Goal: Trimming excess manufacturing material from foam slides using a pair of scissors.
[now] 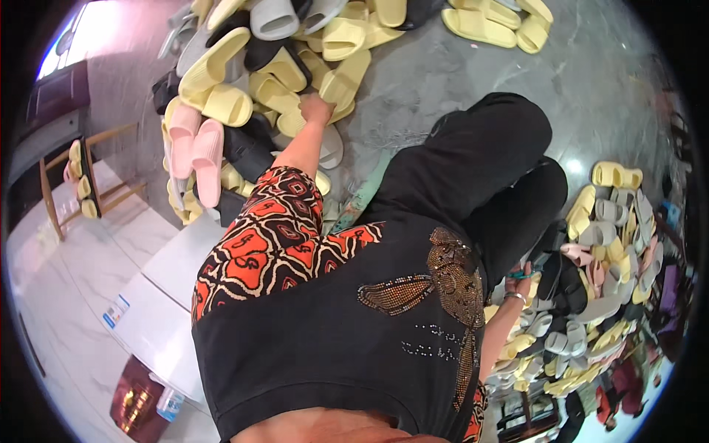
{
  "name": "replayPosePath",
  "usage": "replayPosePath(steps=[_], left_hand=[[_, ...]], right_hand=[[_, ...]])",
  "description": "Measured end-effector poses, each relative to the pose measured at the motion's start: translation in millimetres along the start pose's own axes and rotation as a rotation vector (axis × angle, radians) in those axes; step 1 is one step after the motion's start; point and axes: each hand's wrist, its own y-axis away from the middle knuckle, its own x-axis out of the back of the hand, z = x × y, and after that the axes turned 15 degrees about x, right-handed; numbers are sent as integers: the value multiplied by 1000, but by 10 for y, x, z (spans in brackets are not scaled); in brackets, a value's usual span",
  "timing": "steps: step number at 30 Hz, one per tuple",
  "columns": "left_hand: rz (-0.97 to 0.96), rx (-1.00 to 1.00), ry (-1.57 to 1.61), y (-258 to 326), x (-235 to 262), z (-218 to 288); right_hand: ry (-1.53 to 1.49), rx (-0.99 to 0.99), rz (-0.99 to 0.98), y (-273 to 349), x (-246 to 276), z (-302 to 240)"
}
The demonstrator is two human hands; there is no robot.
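Head view, looking down our own body: our left hand (316, 108) stretches out into a heap of soft foam slide sandals on the grey marbled floor (443, 66), its fingers closed around the edge of a pale yellow foam slide sandal (344, 80) that lies in the pile beside more yellow, grey and black ones. A pair of pink foam slide sandals (196, 153) rests just to the left of our patterned orange-and-black sleeve (266, 236). Our right hand (519, 284), with a silver bangle at the wrist, hangs low beside our black-trousered knee (487, 148) at the edge of a second heap of mixed yellow, grey, pink and black sandals (605, 258); its fingers appear to pinch something small and teal, though we cannot tell what it is. A loose group of yellow sandals (495, 22) lies apart at the top of the floor. At far left, a wooden chair (81, 181) carries a few more sandals, near a white worktop (166, 295).
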Motion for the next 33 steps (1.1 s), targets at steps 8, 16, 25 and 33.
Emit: replayPosePath(steps=[8, 16, 25, 33], left_hand=[[-98, -92, 302, -305, -669, -282], [-854, 18, 821, 288, 473, 311], [-543, -681, 876, 1768, 2286, 1347], [-613, -1736, 685, 2661, 2831, 1427]], right_hand=[[-38, 39, 92, 115, -99, 274], [-63, 59, 132, 188, -440, 92], [-43, 201, -29, 302, -752, 4], [-118, 493, -147, 165, -322, 211]])
